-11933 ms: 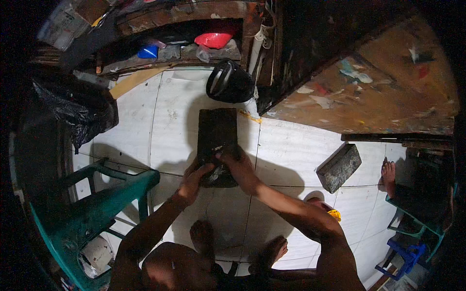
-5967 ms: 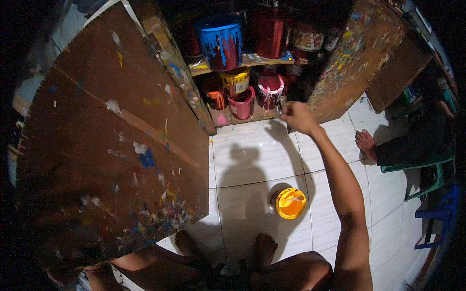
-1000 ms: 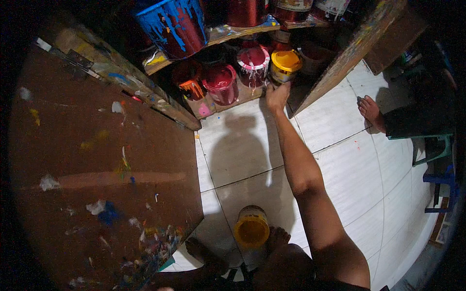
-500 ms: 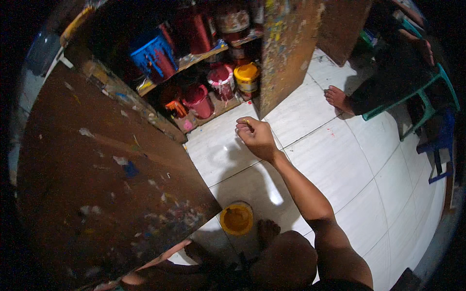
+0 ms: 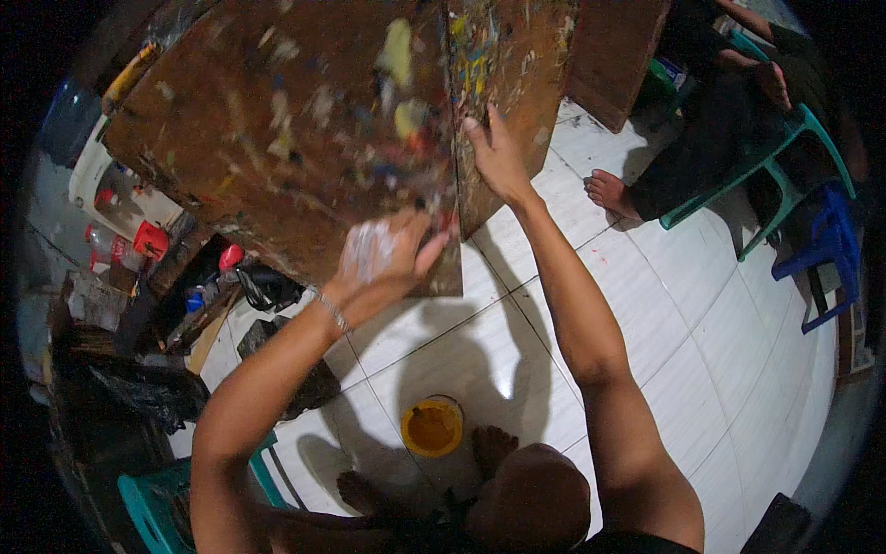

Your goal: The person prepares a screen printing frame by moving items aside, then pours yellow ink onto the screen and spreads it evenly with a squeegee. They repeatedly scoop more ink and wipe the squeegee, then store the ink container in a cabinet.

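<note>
A paint-spattered brown cupboard door stands across the shelf opening, its free edge near the second spattered panel. My left hand is against this door near its lower free corner, thumb apart; its fingers are blurred. A whitish smear covers the back of that hand, and a bracelet or watch circles the wrist. My right hand touches the second panel near its edge, thumb and forefinger stretched apart. On the floor near my feet stands a yellow-rimmed tub of ochre-yellow paint.
At the right a person's bare foot rests beside a green plastic chair and a blue stool. Left are a red cup, a dark bag and a green seat. White tiles cover the floor.
The left door has swung rightward over the shelves, hiding the paint cans. My left hand has come onto it. My right hand has moved up from above the floor to the second panel.
</note>
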A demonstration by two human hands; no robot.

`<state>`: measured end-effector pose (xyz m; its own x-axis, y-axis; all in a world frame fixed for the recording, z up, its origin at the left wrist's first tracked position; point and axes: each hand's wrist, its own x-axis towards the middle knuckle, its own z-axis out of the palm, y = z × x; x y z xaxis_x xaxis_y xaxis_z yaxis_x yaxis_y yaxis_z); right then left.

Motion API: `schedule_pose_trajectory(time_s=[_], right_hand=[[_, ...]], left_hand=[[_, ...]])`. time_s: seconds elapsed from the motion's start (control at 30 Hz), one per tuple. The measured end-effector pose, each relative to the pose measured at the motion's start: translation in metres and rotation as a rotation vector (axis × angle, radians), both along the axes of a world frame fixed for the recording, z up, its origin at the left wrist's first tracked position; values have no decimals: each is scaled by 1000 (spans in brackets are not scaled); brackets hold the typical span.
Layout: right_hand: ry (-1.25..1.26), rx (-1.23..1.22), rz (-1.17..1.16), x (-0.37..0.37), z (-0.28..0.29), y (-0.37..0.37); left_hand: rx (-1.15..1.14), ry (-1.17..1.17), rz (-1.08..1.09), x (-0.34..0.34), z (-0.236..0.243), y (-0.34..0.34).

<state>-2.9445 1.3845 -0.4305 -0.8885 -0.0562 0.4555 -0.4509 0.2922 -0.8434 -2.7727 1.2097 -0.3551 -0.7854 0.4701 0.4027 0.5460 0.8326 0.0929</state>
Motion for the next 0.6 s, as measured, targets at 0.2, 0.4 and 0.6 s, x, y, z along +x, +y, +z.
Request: schedule_pose_trajectory(time_s=[0.2,0.4,0.6], right_hand=[[-27,-93,96,-17,-4,-20],[137,107,2,-38,-11,-45],[190,52,35,-53,-4,-69]], left_hand=[[-102,215,56,-83,-35,-12],[-218,247,99,-126,-60,-24],[-309,261,55,-148,-65,-58]])
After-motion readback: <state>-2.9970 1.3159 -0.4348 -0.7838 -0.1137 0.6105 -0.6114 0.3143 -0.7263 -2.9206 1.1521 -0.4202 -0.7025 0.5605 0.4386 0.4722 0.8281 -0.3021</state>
